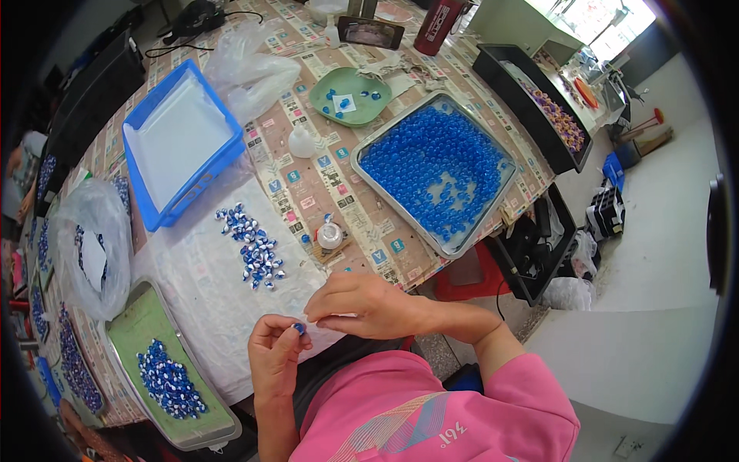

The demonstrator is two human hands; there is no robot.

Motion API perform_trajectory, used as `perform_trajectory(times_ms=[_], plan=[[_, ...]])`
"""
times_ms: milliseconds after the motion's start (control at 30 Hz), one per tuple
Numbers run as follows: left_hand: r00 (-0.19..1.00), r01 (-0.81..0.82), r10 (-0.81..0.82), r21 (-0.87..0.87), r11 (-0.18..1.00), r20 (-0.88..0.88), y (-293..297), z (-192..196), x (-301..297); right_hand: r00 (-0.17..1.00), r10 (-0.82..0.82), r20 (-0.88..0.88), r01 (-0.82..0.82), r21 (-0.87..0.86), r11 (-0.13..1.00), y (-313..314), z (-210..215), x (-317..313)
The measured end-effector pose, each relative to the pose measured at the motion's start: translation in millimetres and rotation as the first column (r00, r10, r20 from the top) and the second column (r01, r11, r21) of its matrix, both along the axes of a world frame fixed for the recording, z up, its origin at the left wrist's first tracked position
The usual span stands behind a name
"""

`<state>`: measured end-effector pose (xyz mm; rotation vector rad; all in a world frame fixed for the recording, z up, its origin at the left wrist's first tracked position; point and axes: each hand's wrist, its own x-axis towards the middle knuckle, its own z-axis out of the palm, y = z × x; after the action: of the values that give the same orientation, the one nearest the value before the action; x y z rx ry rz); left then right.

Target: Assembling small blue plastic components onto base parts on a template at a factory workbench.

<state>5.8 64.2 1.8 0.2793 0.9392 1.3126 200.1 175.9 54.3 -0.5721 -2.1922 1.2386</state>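
My left hand [275, 350] pinches a small blue bead [299, 329] between thumb and fingertips, just above my lap. Close beside it on the right, my right hand [366, 305] has its fingertips pressed together. Whatever they hold, if anything, is too small to make out. Beyond my hands, blue-and-white beads [260, 258] lie in a loose pile on a white sheet [196, 266]. A shallow metal tray [448, 251] full of clear blue beads is farther right. Between pile and tray stands a small round jar [329, 235] with a white top.
At left are a green-bottomed tray [127, 339] of blue-and-white beads, a plastic bag [96, 262] and a blue basket [185, 202]. A green dish [369, 83], a phone [370, 33] and a dark red bottle [440, 27] stand farther back. A black tray [568, 163] is at right.
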Motion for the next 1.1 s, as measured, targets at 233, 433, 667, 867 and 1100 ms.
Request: perform_trajectory(times_ms=[233,433,667,867,1100], plan=[[0.886,-0.331,0.342,0.089,0.939,-0.313,-33.6,-5.2,-84.5,0.728,-0.672,0.132,0.590,0.377,0.714,65.5,-6.3,96.2],[0.396,-0.533,0.433,0.182,0.827,-0.809,-78.3,-25.0,-189.5,0.414,-0.871,0.265,0.666,0.564,0.488,102.9,-28.1,174.2],[-0.264,-0.538,-0.089,0.070,0.840,-0.960,-105.7,-36.6,-217.6,0.388,-0.868,0.309,0.682,0.537,0.496,109.0,-37.1,169.8],[-0.510,-0.455,-0.047,0.223,0.862,-0.859,-89.6,-36.3,-203.4,0.375,-0.868,0.325,0.670,0.553,0.496,100.4,-40.1,177.9],[-0.236,-0.137,0.193,0.229,0.964,-0.952,-22.1,4.1,-63.8,0.454,-0.832,0.320,0.681,0.478,0.555,91.8,-35.0,175.4]])
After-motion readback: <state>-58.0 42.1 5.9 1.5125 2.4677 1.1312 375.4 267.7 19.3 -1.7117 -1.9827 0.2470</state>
